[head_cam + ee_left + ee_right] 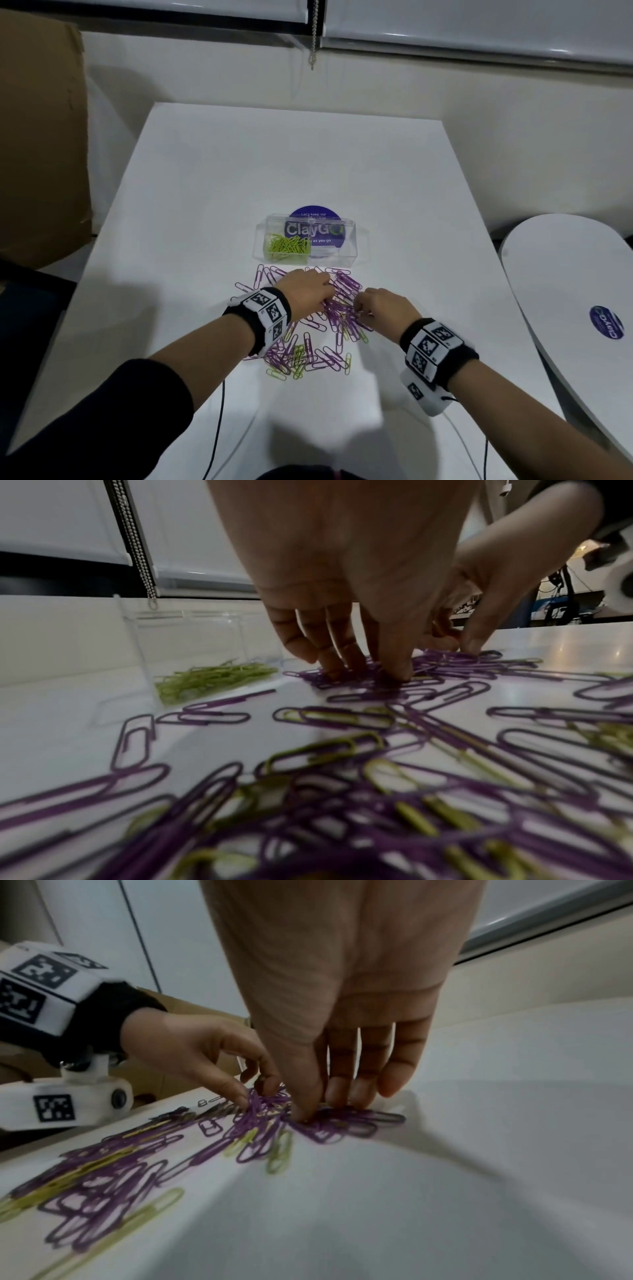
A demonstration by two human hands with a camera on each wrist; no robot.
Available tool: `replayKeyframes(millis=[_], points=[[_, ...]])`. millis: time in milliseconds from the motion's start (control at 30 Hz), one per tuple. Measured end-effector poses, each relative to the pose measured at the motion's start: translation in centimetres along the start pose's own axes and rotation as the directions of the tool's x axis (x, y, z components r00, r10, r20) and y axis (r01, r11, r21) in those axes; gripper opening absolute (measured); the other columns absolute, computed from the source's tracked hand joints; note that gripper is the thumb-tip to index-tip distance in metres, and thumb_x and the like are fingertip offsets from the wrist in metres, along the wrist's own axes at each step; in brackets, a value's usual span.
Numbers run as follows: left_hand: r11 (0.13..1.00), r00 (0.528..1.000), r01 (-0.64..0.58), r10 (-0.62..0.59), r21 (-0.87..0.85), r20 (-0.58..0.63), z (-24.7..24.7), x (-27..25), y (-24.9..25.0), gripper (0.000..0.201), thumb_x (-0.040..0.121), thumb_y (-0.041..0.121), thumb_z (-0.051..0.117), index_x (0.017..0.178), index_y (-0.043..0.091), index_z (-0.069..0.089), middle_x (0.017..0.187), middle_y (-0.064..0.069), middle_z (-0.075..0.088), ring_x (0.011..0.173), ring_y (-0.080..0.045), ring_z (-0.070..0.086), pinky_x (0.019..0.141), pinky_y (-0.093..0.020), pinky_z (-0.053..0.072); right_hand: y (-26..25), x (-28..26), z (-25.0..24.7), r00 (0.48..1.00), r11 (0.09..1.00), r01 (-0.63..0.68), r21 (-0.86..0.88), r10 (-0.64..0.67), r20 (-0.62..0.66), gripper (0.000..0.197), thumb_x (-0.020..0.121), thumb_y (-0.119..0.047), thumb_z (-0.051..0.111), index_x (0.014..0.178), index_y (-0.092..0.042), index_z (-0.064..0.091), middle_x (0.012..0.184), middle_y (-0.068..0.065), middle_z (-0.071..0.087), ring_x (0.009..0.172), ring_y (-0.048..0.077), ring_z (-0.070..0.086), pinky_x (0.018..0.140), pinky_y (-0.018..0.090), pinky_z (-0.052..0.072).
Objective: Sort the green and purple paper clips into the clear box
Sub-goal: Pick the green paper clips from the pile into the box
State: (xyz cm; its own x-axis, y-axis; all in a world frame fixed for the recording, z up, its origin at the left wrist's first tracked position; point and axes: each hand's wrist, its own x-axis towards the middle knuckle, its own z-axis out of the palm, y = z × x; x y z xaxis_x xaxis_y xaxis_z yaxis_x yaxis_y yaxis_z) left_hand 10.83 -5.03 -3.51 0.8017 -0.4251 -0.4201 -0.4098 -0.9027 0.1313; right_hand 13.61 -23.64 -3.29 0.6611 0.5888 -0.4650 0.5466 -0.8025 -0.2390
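Basically a gather step: both hands work the same purple clump [344, 294] just in front of the clear box [305, 241]. Left hand [305, 291] has its fingertips [397, 669] curled down into the clips, raking or pinching a bunch; right hand [383, 306] does the same from the other side, fingers bunched on clips in the right wrist view. Hands sit close together, nearly touching across the clump. My read: they're herding purple into one pile because loose flat clips are hard to lift singly.

Box's left compartment already holds green clips [286, 247]; its right compartment looks nearly empty, so purple likely goes there. Mixed clips [301, 356], green and purple, lie further from the box, near the wrists, on the white table [205, 205]. Purple barely started.
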Motion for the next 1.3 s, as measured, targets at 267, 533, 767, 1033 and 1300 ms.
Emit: replayKeyframes(millis=[267, 533, 767, 1033, 1300], points=[[0.998, 0.997, 0.062, -0.063, -0.034, -0.038, -0.4, -1.5, -1.2, 0.030, 0.098, 0.027, 0.036, 0.117, 0.014, 0.056, 0.117, -0.005, 0.057, 0.108, -0.025, 0.055, 0.081, -0.035, 0.043, -1.3, 1.1, -0.1, 0.995, 0.986, 0.000, 0.166, 0.017, -0.099, 0.018, 0.092, -0.016, 0.046, 0.102, -0.009, 0.060, 0.109, 0.008, 0.060, 0.096, 0.025, 0.057, 0.076, 0.029, 0.043], [0.950, 0.972, 0.169, -0.205, -0.264, -0.118, -0.2, -4.8, -4.3, 0.023, 0.096, 0.028, 0.043, 0.110, 0.017, 0.059, 0.110, 0.002, 0.062, 0.098, -0.016, 0.058, 0.076, -0.024, 0.041, 0.8, 1.6, -0.7, 0.982, 0.862, -0.061, 0.503, 0.143, -0.124, 0.022, 0.088, -0.007, 0.049, 0.105, -0.014, 0.062, 0.076, 0.003, 0.056, 0.067, 0.019, 0.049, 0.056, 0.017, 0.035], [0.951, 0.958, 0.210, -0.247, -0.229, -0.147, 0.6, -4.8, -4.5, 0.039, 0.097, 0.017, 0.041, 0.136, 0.017, 0.046, 0.136, -0.003, 0.049, 0.121, -0.021, 0.049, 0.097, -0.032, 0.040, 1.3, 1.9, 0.2, 0.970, 0.786, -0.150, 0.599, 0.235, -0.065, 0.024, 0.088, -0.002, 0.038, 0.086, -0.016, 0.057, 0.062, -0.004, 0.048, 0.057, 0.017, 0.041, 0.058, 0.026, 0.037], [0.990, 0.986, 0.114, -0.123, -0.089, -0.109, 0.9, -1.9, -1.2, 0.032, 0.097, 0.028, 0.041, 0.125, 0.017, 0.053, 0.125, -0.004, 0.054, 0.115, -0.023, 0.046, 0.092, -0.034, 0.039, 1.4, 1.8, -0.7, 0.944, 0.123, -0.104, 0.987, 0.325, 0.059, 0.032, 0.088, 0.004, 0.031, 0.064, -0.007, 0.050, 0.061, 0.010, 0.052, 0.051, 0.019, 0.054, 0.052, 0.024, 0.050], [0.981, 0.977, 0.147, -0.164, -0.126, -0.134, 1.1, -1.0, -0.8, 0.023, 0.095, 0.024, 0.044, 0.108, 0.013, 0.059, 0.118, -0.005, 0.052, 0.110, -0.022, 0.046, 0.082, -0.030, 0.037, 1.4, 1.5, -1.1, 0.949, -0.187, -0.217, 0.958, 0.190, 0.252, 0.036, 0.095, -0.026, 0.040, 0.062, -0.014, 0.044, 0.055, 0.002, 0.054, 0.042, 0.014, 0.053, 0.043, 0.021, 0.048]])
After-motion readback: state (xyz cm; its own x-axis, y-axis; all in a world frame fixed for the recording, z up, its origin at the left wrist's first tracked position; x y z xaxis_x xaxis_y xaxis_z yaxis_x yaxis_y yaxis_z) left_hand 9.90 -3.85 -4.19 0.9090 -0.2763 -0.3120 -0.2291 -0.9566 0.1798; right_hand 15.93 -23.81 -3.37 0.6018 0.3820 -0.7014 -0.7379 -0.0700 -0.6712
